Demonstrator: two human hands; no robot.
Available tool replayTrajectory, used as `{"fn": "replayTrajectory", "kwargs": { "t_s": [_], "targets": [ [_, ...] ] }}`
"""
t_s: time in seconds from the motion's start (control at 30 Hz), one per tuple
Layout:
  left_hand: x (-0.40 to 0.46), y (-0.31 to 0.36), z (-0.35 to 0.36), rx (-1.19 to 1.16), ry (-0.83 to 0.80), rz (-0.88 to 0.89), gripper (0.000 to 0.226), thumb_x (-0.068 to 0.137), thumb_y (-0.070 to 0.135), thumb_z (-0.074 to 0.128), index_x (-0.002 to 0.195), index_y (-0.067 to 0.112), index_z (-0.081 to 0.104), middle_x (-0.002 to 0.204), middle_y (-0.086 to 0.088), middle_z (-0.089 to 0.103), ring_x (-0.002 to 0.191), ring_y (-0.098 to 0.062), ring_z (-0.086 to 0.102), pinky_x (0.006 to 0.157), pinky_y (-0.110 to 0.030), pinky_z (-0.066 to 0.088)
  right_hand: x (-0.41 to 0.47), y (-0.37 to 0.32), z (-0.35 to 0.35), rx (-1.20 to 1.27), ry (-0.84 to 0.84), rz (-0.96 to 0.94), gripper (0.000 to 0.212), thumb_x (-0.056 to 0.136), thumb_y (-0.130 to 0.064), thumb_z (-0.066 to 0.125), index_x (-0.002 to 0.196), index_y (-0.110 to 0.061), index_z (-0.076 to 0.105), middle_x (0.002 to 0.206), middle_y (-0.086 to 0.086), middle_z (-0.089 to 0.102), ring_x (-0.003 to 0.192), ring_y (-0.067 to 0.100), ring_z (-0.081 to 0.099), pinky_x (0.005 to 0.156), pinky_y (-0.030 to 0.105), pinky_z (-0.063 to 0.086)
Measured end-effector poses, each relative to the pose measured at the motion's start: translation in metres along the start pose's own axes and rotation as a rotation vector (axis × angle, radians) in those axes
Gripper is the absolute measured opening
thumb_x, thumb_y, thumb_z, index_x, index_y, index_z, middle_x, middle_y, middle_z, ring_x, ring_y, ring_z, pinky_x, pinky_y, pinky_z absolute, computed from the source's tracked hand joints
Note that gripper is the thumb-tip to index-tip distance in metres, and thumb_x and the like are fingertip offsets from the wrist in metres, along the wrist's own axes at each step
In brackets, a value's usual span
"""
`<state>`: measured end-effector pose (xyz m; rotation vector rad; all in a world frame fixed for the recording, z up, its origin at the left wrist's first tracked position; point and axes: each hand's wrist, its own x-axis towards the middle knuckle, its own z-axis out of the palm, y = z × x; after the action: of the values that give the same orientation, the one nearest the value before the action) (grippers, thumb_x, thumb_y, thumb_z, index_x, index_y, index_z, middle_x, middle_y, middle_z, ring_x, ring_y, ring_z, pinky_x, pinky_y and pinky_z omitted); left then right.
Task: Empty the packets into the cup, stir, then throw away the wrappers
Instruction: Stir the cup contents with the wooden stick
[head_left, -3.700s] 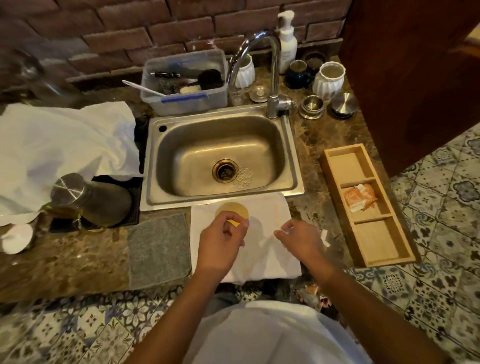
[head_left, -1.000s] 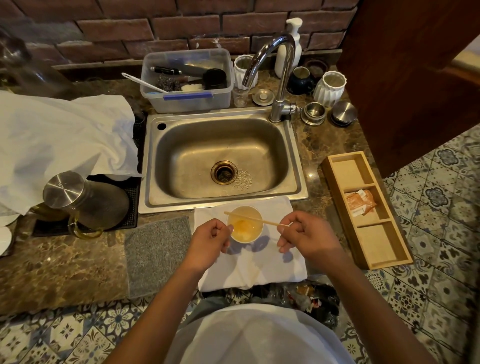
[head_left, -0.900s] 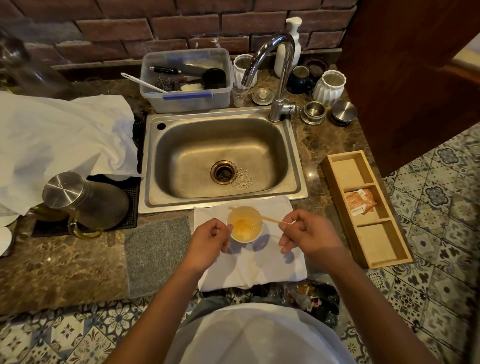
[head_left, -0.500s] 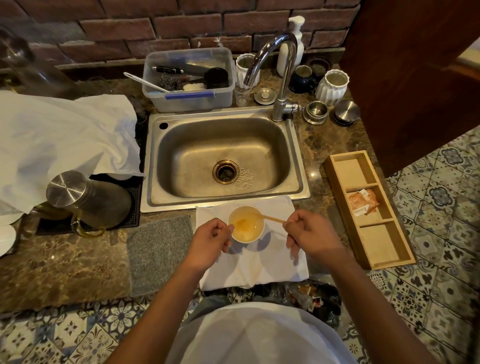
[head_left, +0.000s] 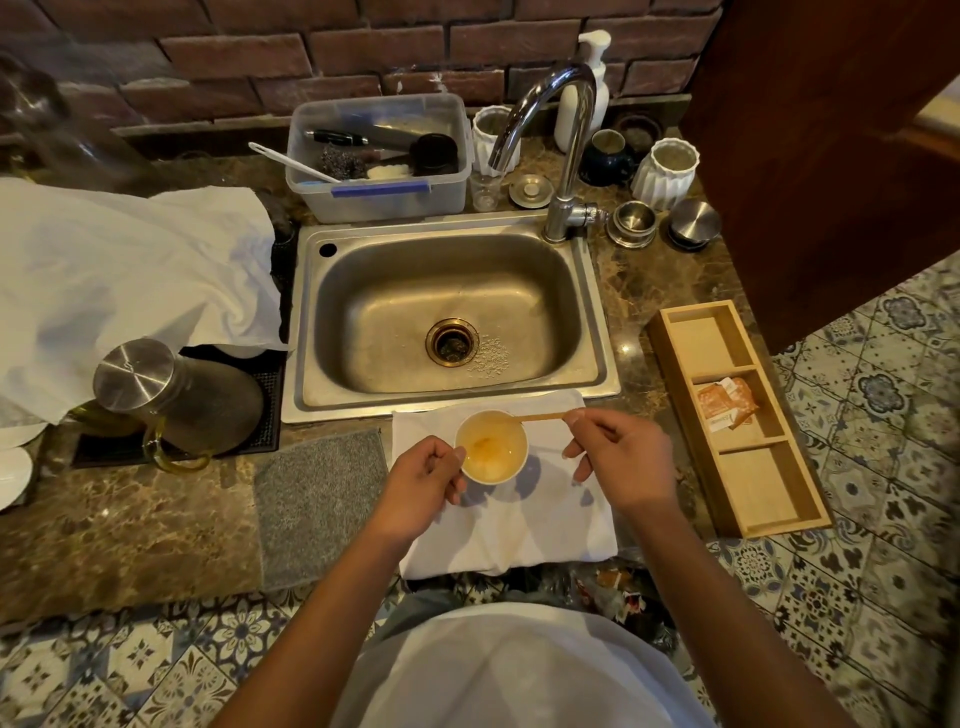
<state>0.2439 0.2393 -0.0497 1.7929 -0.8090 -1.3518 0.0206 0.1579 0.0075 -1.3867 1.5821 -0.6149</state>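
A small white cup (head_left: 492, 447) stands upright on a white cloth (head_left: 519, 525) just before the sink, holding pale orange liquid. A thin wooden stirrer (head_left: 540, 416) lies across its far rim, nearly level. Orange packets (head_left: 726, 404) lie in the wooden tray's (head_left: 779, 525) middle compartment.

Dim warm light, soft shadows under cup (head_left: 492, 448), sharp centre, curved edges (wide-angle)

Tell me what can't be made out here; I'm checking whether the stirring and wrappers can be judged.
Head view only:
- Thin wooden stirrer: its tip is hidden by the small white cup's rim.
- Orange packets in the wooden tray: print too small; opened or sealed unclear.
- Left hand: closed fingers hide any contents.
- Dark bag below the counter: mostly hidden by the white cloth and the person's body.
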Motion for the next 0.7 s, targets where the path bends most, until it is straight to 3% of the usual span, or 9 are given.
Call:
{"fn": "replayTrajectory", "kwargs": {
  "t_s": [0.1, 0.17, 0.3, 0.47, 0.57, 0.7],
  "targets": [
    [0.0, 0.0, 0.0, -0.004, 0.0, -0.002, 0.025, 0.103, 0.019, 0.059, 0.084, 0.002, 0.059, 0.061, 0.0, 0.067, 0.05, -0.012, 0.056, 0.049, -0.025, 0.046, 0.0, 0.001, 0.0, -0.022, -0.041, -0.077, 0.011, 0.095, -0.034, 0.069, 0.098, -0.033, 0.079, 0.065, -0.01, 0.074, 0.047, 0.008, 0.064, 0.048, 0.023, 0.056],
    [0.0, 0.0, 0.0, 0.001, 0.0, 0.003, 0.025, 0.102, 0.02, 0.059, 0.083, 0.004, 0.06, 0.061, 0.001, 0.067, 0.051, -0.012, 0.056, 0.05, -0.026, 0.046, -0.001, -0.001, -0.001, -0.006, -0.054, -0.102, 0.008, 0.093, -0.034, 0.071, 0.095, -0.039, 0.078, 0.067, -0.011, 0.075, 0.048, 0.006, 0.064, 0.049, 0.021, 0.056],
    [-0.001, 0.001, -0.001, -0.008, -0.002, 0.02, 0.027, 0.102, 0.019, 0.06, 0.084, 0.0, 0.06, 0.062, -0.001, 0.067, 0.052, -0.014, 0.055, 0.052, -0.026, 0.047, 0.0, -0.001, 0.0, -0.01, 0.011, -0.147, 0.03, 0.089, -0.028, 0.077, 0.076, -0.055, 0.072, 0.07, -0.014, 0.074, 0.061, 0.008, 0.067, 0.054, 0.018, 0.056],
    [0.0, 0.0, 0.0, -0.022, -0.006, 0.034, 0.029, 0.102, 0.019, 0.06, 0.087, -0.006, 0.06, 0.065, -0.006, 0.067, 0.054, -0.016, 0.055, 0.054, -0.028, 0.047, 0.005, 0.008, 0.004, -0.132, -0.004, -0.152, 0.011, 0.086, -0.027, 0.078, 0.084, -0.036, 0.074, 0.066, -0.005, 0.065, 0.066, 0.014, 0.06, 0.057, 0.037, 0.055],
    [0.0, -0.002, -0.001, -0.01, -0.007, 0.035, 0.028, 0.102, 0.02, 0.06, 0.085, -0.002, 0.061, 0.059, 0.001, 0.065, 0.047, -0.009, 0.053, 0.05, -0.023, 0.045, 0.009, 0.008, 0.009, -0.213, -0.036, -0.222, 0.005, 0.088, -0.028, 0.077, 0.089, -0.032, 0.075, 0.065, -0.008, 0.066, 0.061, 0.007, 0.059, 0.058, 0.034, 0.053],
    [-0.002, -0.005, 0.0, 0.014, 0.002, 0.031, 0.029, 0.102, 0.024, 0.06, 0.083, 0.002, 0.061, 0.057, 0.004, 0.065, 0.046, -0.006, 0.053, 0.047, -0.021, 0.042, 0.013, 0.007, 0.019, -0.332, -0.055, -0.288, 0.006, 0.091, -0.032, 0.074, 0.096, -0.029, 0.077, 0.067, -0.004, 0.07, 0.061, 0.012, 0.063, 0.063, 0.038, 0.059]
  ]
}}
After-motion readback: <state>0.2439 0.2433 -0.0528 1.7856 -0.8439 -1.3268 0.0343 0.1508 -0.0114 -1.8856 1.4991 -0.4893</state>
